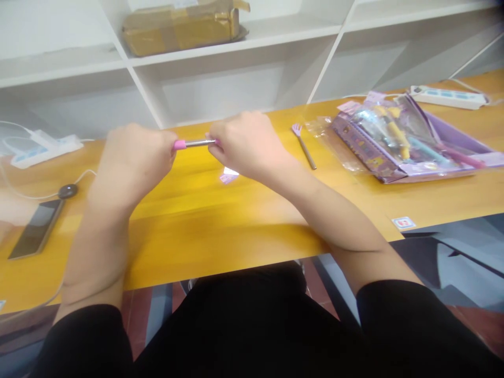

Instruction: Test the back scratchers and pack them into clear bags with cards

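A thin silver rod with a pink sleeve [193, 143] stretches level between my two fists, above the table. My left hand [132, 168] is closed around its pink end at the left. Wrapped round the other end is my right hand [244, 142], where a bit of pink peeks out by the fingers. Both ends of the rod are hidden inside the hands. To the right of my right hand lies a small back scratcher [305, 147] with a purple claw head and a metal handle. Beneath my right hand, a purple and white paper tag [229, 176] rests on the wood.
An open purple display box [364, 149] holds several wrapped items at the right. Power strips [449, 97] sit at both back corners. At left are a phone [37, 228] and a round black object [67, 190] on a cable. White shelves with a cardboard box [181, 29] stand behind.
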Motion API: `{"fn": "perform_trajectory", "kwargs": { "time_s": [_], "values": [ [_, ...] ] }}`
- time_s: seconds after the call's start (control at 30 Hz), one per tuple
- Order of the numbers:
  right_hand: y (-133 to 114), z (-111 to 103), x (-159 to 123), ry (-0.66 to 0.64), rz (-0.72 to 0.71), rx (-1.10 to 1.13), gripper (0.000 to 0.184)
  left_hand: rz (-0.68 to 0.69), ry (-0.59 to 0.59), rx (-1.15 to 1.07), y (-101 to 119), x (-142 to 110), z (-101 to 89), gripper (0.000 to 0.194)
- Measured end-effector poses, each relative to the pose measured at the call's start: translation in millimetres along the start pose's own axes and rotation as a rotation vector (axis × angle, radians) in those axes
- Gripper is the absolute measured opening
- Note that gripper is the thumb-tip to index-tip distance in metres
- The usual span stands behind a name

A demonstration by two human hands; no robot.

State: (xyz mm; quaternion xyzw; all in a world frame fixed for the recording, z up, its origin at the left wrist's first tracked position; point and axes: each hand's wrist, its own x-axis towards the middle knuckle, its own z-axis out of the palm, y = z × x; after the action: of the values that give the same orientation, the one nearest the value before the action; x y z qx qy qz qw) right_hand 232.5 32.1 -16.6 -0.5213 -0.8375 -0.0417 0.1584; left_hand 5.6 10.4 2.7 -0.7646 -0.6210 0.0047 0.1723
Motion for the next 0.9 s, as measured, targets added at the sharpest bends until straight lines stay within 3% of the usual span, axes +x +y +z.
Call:
{"fn": "perform_trajectory", "kwargs": {
  "time_s": [0.37,0.73,0.9],
  "values": [
    [-0.2,5.6,3.5,-0.009,-0.039,-0.043,0.036,0.026,0.109,-0.100,-6.1,4.0,12.2,0.062],
    [6.8,9.7,8.3,-0.019,-0.059,-0.040,0.032,0.063,0.050,-0.049,1.4,14.4,12.9,0.054],
    [8.1,10.0,8.3,-0.029,-0.068,-0.043,0.033,0.058,0.032,-0.133,2.0,14.6,12.6,0.051]
  ]
}}
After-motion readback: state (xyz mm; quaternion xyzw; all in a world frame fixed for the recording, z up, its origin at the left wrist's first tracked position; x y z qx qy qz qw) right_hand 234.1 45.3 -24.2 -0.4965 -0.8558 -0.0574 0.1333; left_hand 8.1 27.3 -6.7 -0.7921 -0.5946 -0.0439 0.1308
